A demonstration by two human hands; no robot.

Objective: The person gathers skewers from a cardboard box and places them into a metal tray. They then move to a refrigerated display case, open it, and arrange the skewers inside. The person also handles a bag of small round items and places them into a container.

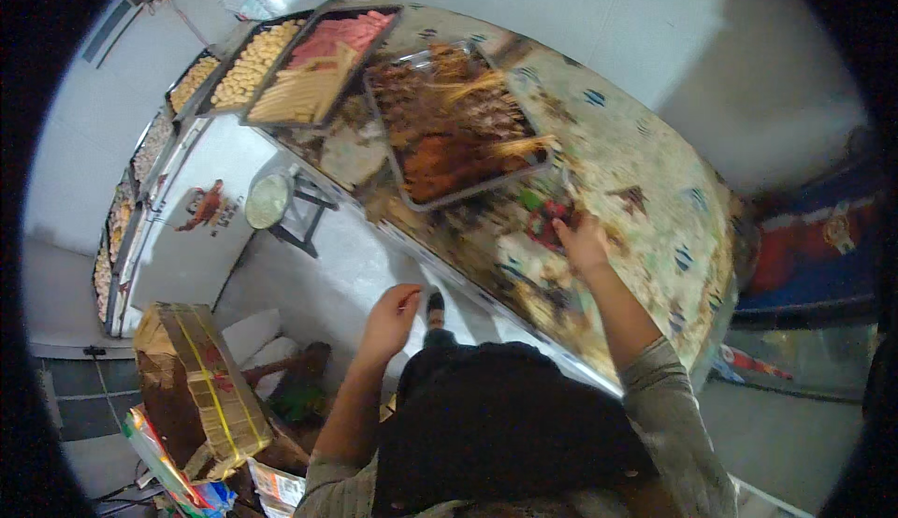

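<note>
On the patterned table cover (617, 160), my right hand (588, 241) reaches down to a small red object (544, 223) with a green patch beside it. My thumb lies against the red object's right side; blur hides whether the fingers grip it. Just beyond is a clear-rimmed tray (459, 192) piled with browned skewered food (449, 125), its bamboo sticks (523, 145) pointing right. My left hand (390, 321) hangs off the table's near edge, in front of my dark apron (512, 420). Its fingers are curled in, and nothing shows in them.
Dark trays of pink sticks (344, 34), pale yellow sticks (302, 90) and pale round pieces (256, 62) stand at the table's far left end. Below them is a round-topped stool (269, 201). A strapped cardboard box (203, 378) and plastic packets (168, 462) lie at lower left.
</note>
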